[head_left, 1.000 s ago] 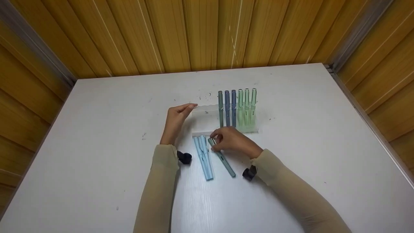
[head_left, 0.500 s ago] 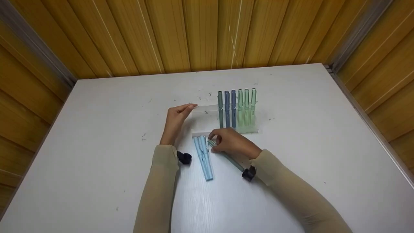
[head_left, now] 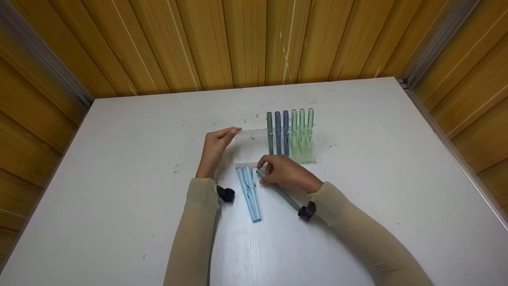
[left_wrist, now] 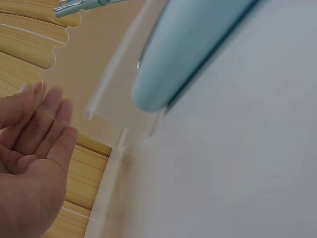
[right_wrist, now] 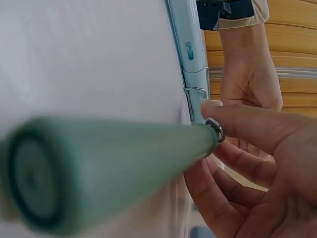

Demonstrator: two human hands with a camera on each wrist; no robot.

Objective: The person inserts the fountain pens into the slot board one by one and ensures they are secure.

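Note:
A clear pen stand [head_left: 251, 149] is upright on the table, and my left hand [head_left: 217, 149] pinches its upper left edge. Through the clear panel in the left wrist view, the left fingers [left_wrist: 47, 119] show behind it. My right hand [head_left: 289, 173] pinches a dark green pen [head_left: 285, 197] near its cap end, in front of the stand. In the right wrist view, this green pen [right_wrist: 119, 158] points its barrel end at the camera. Two light blue pens [head_left: 251, 196] lie side by side on the table, just left of the green one.
The stand's right half holds a dark green pen [head_left: 270, 131], two dark blue pens [head_left: 282, 131] and three light green pens [head_left: 302, 129], all upright. Yellow ribbed walls [head_left: 246, 43] border the white table [head_left: 131, 178] at the back and sides.
The barrel end of the dark green pen has swung right and slightly away, toward the right wrist. My left hand, the stand and the light blue pens have stayed in place.

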